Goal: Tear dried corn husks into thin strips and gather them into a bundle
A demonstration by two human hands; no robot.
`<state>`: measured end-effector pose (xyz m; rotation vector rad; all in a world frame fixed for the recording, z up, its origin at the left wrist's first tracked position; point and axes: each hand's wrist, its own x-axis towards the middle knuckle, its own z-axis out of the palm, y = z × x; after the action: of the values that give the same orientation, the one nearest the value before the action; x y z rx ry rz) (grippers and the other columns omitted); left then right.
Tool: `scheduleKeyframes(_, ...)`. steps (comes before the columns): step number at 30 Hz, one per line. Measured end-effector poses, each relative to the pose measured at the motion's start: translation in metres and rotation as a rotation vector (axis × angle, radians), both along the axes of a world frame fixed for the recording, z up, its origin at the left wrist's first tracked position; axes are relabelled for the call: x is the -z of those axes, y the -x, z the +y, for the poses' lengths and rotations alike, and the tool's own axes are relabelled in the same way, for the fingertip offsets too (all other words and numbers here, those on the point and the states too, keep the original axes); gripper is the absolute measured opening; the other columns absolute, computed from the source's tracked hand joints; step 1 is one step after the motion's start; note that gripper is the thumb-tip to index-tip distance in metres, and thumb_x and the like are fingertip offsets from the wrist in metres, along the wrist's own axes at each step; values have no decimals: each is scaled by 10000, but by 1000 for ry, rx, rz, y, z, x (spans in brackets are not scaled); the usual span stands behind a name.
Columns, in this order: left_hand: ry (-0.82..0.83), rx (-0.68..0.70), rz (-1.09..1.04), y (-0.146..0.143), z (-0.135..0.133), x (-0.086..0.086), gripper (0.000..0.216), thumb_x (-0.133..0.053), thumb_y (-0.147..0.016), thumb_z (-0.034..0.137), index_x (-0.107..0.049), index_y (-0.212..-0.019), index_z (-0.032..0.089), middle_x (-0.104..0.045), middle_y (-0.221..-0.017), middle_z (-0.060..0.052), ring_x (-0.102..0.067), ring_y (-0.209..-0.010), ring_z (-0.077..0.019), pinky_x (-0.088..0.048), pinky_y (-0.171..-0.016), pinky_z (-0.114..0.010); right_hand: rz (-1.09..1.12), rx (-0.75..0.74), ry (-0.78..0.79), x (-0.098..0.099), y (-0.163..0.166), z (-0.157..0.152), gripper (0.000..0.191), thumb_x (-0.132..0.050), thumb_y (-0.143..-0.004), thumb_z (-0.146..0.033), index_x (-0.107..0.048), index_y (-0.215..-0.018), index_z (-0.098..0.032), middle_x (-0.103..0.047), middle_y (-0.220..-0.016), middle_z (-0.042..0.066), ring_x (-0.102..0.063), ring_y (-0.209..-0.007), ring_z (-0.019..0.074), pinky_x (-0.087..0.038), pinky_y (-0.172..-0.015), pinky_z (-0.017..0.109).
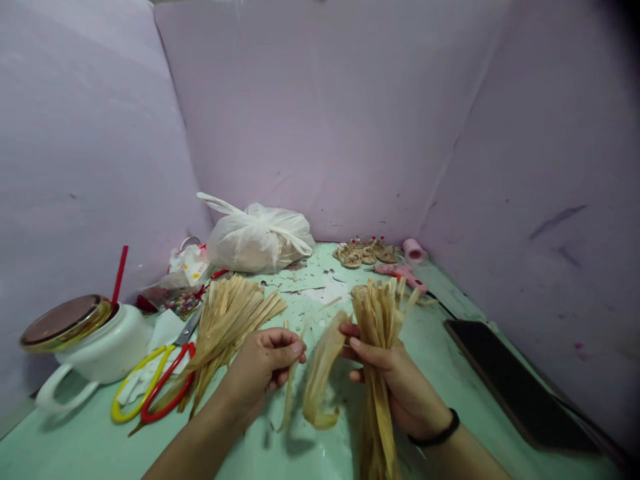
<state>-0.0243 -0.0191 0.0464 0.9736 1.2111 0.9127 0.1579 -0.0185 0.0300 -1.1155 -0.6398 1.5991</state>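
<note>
Near centre, over a pale green table [65, 447]: left hand [265, 367] curled, thumb and fingertips pinching one thin strip [289, 393] of dried husk that hangs below it. Right hand [395, 383], black wristband [440, 437], closed round a bundle of strips [377, 320] held upright, ends fanning above the fingers and trailing down past the wrist. One wider curled husk [320, 373] between the two hands, touching the right thumb; which hand grips it, cannot tell. Containers: one white mug [100, 347] near left, gold lid tilted on top, red straw [120, 273] sticking out, contents hidden; one white plastic bag [257, 237] knotted shut at far left of centre, contents unreadable; one small clear packet [177, 303] with coloured beads just left of it. Counts: two scissors, yellow-handled [133, 390] and red-handled [167, 390], overlapping; one loose pile of strips [233, 313], near ends lying across the scissors; one pink glue gun [400, 272]; one pink roll [414, 251]; a cluster of small woven rounds [365, 253], too small to count; one dark flat slab [515, 387] along the right wall. Table littered with pale scraps. Lilac panels close off left, far and right sides.
</note>
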Motion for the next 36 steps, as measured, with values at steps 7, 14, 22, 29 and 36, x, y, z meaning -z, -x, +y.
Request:
scheduleKeyframes(7, -165, 60, 181, -16, -10, 12, 240, -607, -628, 355, -609, -546, 129, -486, -458, 15, -338, -388, -63, -218, -402, -207, 53, 4, -51, 8, 12, -6, 343, -771, -538, -258, -676, -853, -163, -666, -884, 50, -605, -703, 157, -384, -376, 155)
scheduleKeyframes(14, -501, 208, 589, -33, -31, 17, 247, -499, -738, 288, -670, -584, 198, -533, -495, 3, -440, -497, -123, -297, -494, -237, 43, -62, -36, 18, 20, -9, 279, -759, -552, -339, -694, -688, -103, -608, -564, 5, -388, -378, 33, -281, -342, 158)
scheduleKeyframes(22, -167, -168, 336, -5, 1, 13, 405, -575, -618, 550, -568, -565, 148, -480, -473, 20, -372, -418, -87, -232, -400, -209, 322, -283, 118, 10, 14, -7, 197, -742, -557, -301, -678, -633, -131, -636, -536, 25, -412, -325, 25, -275, -322, 122)
scheduleKeyframes(29, 232, 118, -415, -6, -1, 18, 273, -671, -599, 331, -658, -724, 88, -625, -633, -63, -547, -549, -129, -422, -549, -236, 374, -406, 160, 16, 13, -8, 166, -717, -582, -302, -667, -624, -150, -631, -525, -2, -434, -280, 26, -259, -299, 119)
scheduleKeyframes(36, 189, 107, -585, -4, 1, 15, 214, -659, -588, 142, -683, -795, 95, -683, -689, -92, -618, -655, -190, -460, -710, -310, 382, -366, 139, 10, 10, -6, 156, -701, -627, -254, -666, -654, -104, -689, -676, 53, -632, -612, 127, -489, -604, 204)
